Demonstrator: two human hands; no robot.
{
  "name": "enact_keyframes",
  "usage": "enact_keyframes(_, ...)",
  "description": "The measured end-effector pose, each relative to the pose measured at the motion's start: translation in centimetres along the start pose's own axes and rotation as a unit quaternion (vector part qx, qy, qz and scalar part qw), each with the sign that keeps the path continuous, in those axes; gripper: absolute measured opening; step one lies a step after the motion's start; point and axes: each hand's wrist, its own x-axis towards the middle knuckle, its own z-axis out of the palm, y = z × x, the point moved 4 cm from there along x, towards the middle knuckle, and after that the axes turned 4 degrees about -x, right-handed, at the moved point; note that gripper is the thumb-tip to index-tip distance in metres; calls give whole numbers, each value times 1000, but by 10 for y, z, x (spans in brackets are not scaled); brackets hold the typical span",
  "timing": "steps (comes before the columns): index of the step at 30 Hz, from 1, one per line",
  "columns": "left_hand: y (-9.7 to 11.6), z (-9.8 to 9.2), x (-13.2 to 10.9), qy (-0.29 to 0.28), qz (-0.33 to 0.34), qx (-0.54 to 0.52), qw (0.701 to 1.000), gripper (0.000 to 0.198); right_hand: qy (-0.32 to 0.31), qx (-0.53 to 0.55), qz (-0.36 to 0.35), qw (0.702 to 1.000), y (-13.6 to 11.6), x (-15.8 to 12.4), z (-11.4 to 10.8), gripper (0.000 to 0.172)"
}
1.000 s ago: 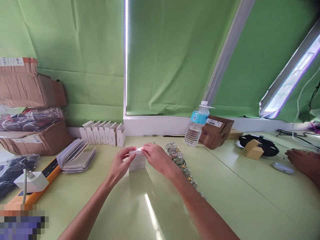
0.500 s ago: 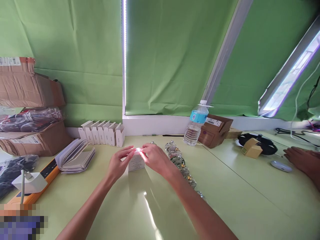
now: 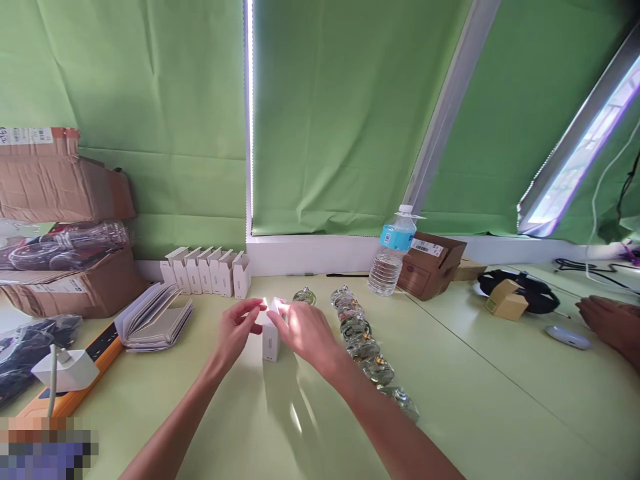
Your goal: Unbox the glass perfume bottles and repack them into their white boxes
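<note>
A small white carton (image 3: 270,341) stands upright on the pale green table, narrow side toward me, with bright glare on its top. My left hand (image 3: 234,332) reaches in from the left, its fingertips at the carton's upper left corner. From the right, my right hand (image 3: 304,332) covers the carton's upper right side. The glare hides whether either hand grips it. To the right lies a line of clear glass ornaments (image 3: 359,340) with gold bits, and a single glass piece (image 3: 304,297) sits behind the carton.
Several white cartons (image 3: 205,273) stand in a row at the back. A stack of flattened cartons (image 3: 155,317) lies to the left, beside an orange power strip (image 3: 100,350). A water bottle (image 3: 393,257) and cardboard box (image 3: 430,265) stand back right. A co-worker's hand (image 3: 613,323) rests far right.
The carton has turned so its narrow side faces me. My hands have moved slightly apart, and a glass piece behind it now shows.
</note>
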Motion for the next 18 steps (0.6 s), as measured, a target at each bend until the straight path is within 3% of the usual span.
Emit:
enact_keyframes(3, -10, 7, -3, -54, 4, 39, 998, 44, 3, 27, -5, 1000, -6, -2, 3, 37)
enact_keyframes(7, -23, 10, -6, -81, 3, 53, 995, 61, 2, 13, -15, 1000, -7, -3, 7, 11)
enact_keyframes(10, -32, 6, -6, -106, -45, -25, 993, 55, -11, 30, -37, 999, -6, -2, 9, 19)
enact_keyframes(14, -40, -13, 0, -21, -75, -61, 995, 39, -12, -3, -20, 1000, -4, -1, 11, 25)
enact_keyframes(18, -46, -24, 3, 27, -81, -87, 993, 30, -3, -43, -30, 999, -11, 0, 14, 32)
